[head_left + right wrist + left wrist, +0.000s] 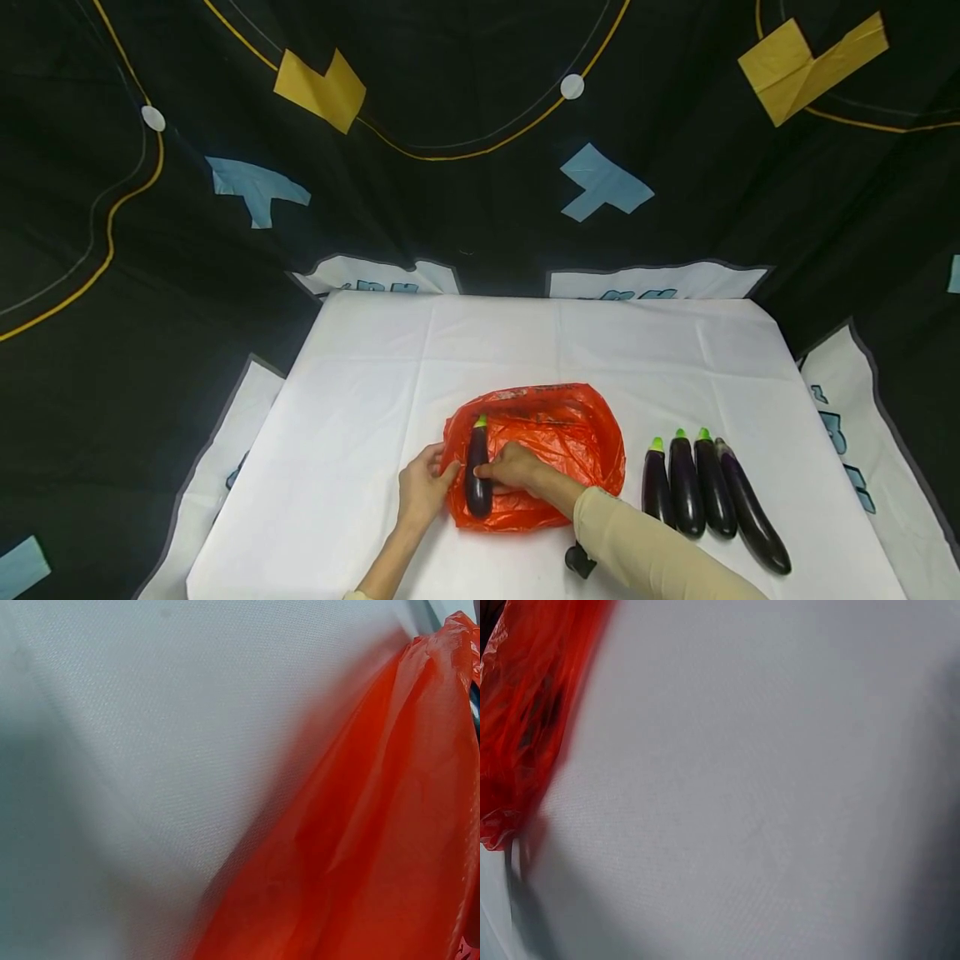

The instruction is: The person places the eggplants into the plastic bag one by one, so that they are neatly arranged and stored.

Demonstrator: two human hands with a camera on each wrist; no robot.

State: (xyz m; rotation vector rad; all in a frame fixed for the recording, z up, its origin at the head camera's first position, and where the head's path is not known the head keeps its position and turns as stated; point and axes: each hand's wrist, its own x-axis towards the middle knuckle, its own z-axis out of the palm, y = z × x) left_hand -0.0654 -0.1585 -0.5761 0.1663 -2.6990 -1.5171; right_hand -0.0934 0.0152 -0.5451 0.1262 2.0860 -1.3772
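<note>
A red plastic bag [551, 437] lies spread with its mouth open on the white-covered table. Over its left part, one dark purple eggplant [478, 492] lies lengthwise, its green stem end pointing away from me. The right hand [517, 467] reaches across the bag and grips this eggplant near its middle. At the bag's left rim, the left hand [422, 490] pinches the plastic between thumb and fingers. In the left wrist view only the bag's side [532, 712] shows, without the hand. The right wrist view likewise shows red plastic [375, 847] and no fingers.
Several eggplants [723, 492] lie side by side on the table's right, the rightmost one longer and slanted. A small black object [580, 561] shows beneath the right sleeve. White cloth [330, 417] covers the table, and a black patterned curtain [465, 217] hangs behind it.
</note>
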